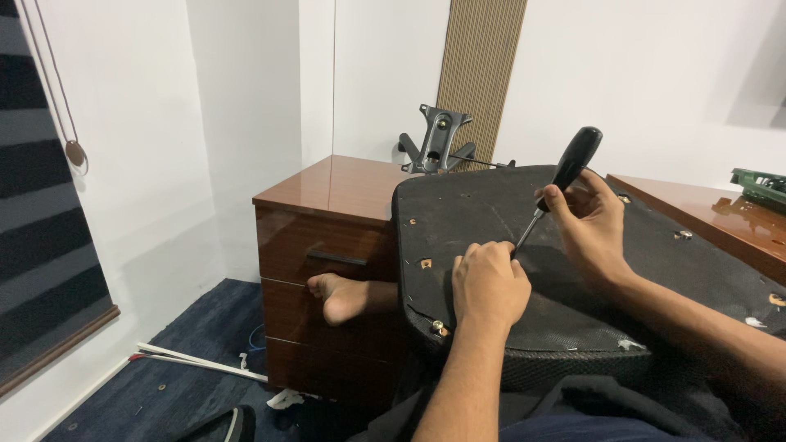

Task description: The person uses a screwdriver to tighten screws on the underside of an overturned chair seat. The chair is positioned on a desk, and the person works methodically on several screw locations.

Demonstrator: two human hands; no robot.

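Seat (573, 270), upturned and black, rests across the person's lap with its underside facing up. The left hand (490, 282) lies curled on it, fingers drawn together around the tip of the screwdriver (558, 184), steadying it on a fixing point. The right hand (591, 219) is clamped around the shaft just under the black handle. The step in hand looks like working a screw in the seat base; the next move calls for keeping the tip seated and pressing down while turning. Beyond, a foot (337, 296) rests against the drawers (327, 262), and a metal bracket (438, 141) sits on top.
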